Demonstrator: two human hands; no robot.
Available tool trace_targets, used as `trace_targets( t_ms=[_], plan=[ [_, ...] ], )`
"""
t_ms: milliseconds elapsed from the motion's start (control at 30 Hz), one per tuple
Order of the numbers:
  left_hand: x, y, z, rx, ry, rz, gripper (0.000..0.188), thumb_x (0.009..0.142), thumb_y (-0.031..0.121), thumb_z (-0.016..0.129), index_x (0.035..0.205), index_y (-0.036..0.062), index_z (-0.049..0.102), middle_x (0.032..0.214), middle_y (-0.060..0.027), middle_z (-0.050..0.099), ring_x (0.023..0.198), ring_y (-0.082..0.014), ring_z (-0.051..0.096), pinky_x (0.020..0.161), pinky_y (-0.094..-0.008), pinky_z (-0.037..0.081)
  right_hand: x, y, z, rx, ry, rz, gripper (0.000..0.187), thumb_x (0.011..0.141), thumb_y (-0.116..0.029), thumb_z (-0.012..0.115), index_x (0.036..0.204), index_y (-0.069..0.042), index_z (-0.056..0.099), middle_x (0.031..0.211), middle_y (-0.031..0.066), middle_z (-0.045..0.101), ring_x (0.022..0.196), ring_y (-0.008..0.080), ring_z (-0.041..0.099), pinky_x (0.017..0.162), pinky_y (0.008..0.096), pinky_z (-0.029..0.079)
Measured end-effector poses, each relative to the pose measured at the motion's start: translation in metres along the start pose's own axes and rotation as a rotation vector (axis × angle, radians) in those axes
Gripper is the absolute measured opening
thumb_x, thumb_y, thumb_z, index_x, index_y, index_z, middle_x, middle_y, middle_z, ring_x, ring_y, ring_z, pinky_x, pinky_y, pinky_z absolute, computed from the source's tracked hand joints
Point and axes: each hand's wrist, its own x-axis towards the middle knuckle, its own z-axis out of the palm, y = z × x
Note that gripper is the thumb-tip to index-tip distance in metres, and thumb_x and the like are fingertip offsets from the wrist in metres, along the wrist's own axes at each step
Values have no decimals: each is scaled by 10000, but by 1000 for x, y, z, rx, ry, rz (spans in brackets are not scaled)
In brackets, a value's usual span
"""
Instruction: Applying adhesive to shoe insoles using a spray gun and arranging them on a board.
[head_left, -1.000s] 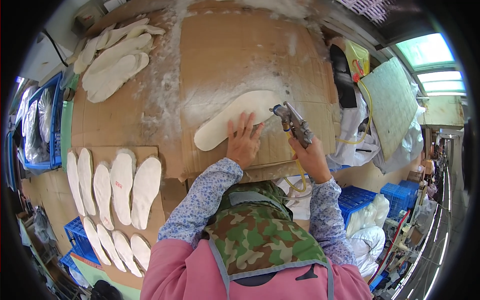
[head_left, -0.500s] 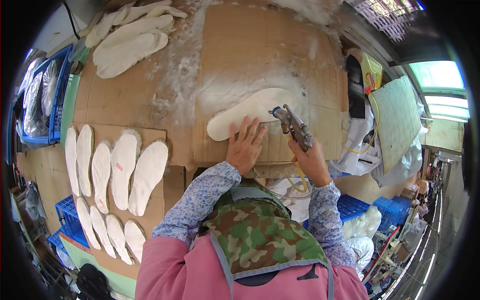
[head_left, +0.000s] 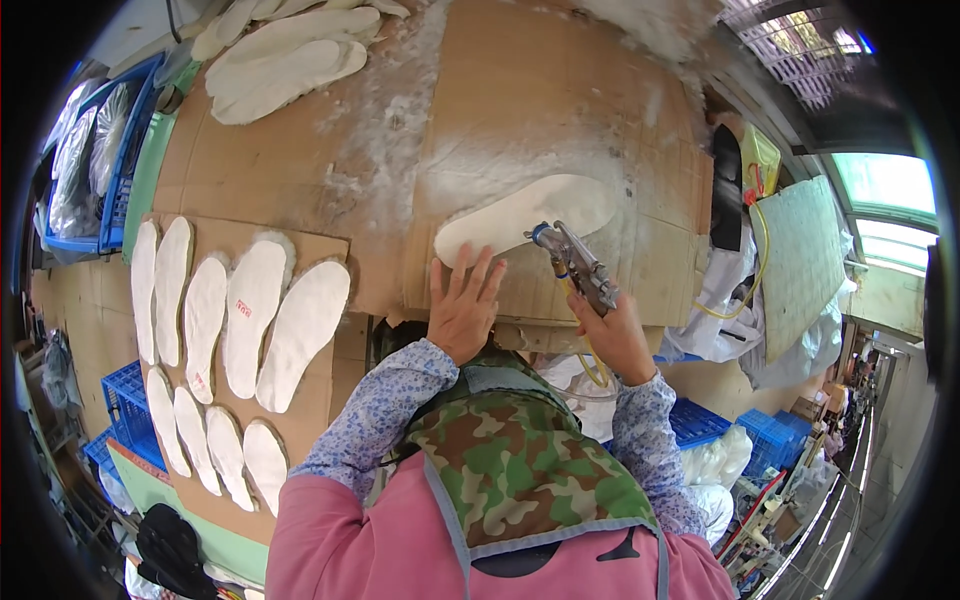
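Note:
A cream, fleecy insole (head_left: 520,215) lies slanted on a cardboard sheet in front of me. My left hand (head_left: 462,315) is open, palm down with fingers spread, its fingertips at the insole's near edge toward the left end. My right hand (head_left: 615,335) is wrapped around the handle of a metal spray gun (head_left: 582,265). The gun's blue-ringed nozzle points left, over or just beside the insole's near edge; whether it touches cannot be told. A yellow hose (head_left: 594,368) hangs from the gun. Any spray coming out is not visible.
Several cream insoles (head_left: 255,320) lie in two rows on cardboard at the left; more insoles (head_left: 290,70) are heaped at the far left. White fluff (head_left: 380,130) litters the worktop. Blue crates (head_left: 130,400) stand around the table, and a board (head_left: 805,265) leans among plastic bags at right.
My left hand has slid left and back toward me, from on top of the insole to its near edge. The spray gun has shifted slightly left along the insole. The whole view has shifted a little.

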Motion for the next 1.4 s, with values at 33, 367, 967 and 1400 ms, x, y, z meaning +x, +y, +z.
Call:
trace_targets(
  t_ms=[33,367,967,1400],
  plan=[
    [-4,-2,-1,1,0,-7,625,854,172,565,1438,139,345,1517,-77,244,1425,-315,141,1110,-599,87,0,1,3,0,-7,-1,277,860,-105,618,1080,57,564,698,137,589,606,190,550,575,336,440],
    [-26,-10,-6,31,37,-70,617,840,161,562,1424,128,364,1486,-86,286,1381,-320,220,1106,-598,117,-12,-18,26,-52,-161,-82,255,853,-91,621,1054,36,530,743,224,590,657,323,575,628,382,453],
    [-34,-14,-6,30,40,-113,556,839,154,555,1375,104,418,1458,-67,318,1330,-314,286,1102,-588,141,-12,-17,25,-137,-165,-103,258,847,-111,625,1052,16,531,771,232,599,711,398,589,639,412,452],
    [-21,-18,-18,-50,114,-94,349,808,78,568,1156,82,576,1300,-70,479,1206,-292,419,1066,-572,231,4,22,-11,38,50,46,284,875,-121,620,1096,44,552,756,88,606,589,149,562,516,308,472]
  ],
)
